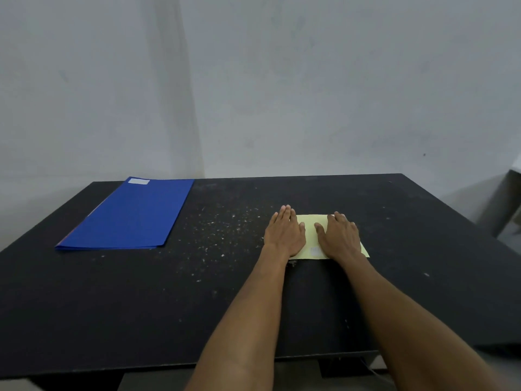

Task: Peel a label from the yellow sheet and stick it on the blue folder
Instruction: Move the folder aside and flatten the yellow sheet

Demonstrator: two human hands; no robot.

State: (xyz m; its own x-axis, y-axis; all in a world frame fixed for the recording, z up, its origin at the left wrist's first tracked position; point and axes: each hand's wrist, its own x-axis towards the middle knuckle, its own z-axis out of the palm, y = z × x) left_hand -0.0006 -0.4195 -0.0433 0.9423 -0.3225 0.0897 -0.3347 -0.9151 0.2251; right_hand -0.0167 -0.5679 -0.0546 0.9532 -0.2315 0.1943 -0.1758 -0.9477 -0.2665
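Note:
A pale yellow sheet (310, 234) lies flat on the black table, right of centre. My left hand (284, 231) rests palm down on its left edge, fingers together and flat. My right hand (339, 235) lies palm down on the sheet's right half. Both hands hold nothing. A small white label (315, 251) shows on the sheet between my wrists. The blue folder (129, 215) lies shut at the table's far left, well apart from my hands, with a white label (138, 181) stuck near its far corner.
The black table (197, 292) is speckled with white flecks around its middle. A grey wall rises just behind its far edge. A grey object (507, 204) stands off the table at the right. The near table edge runs below my forearms.

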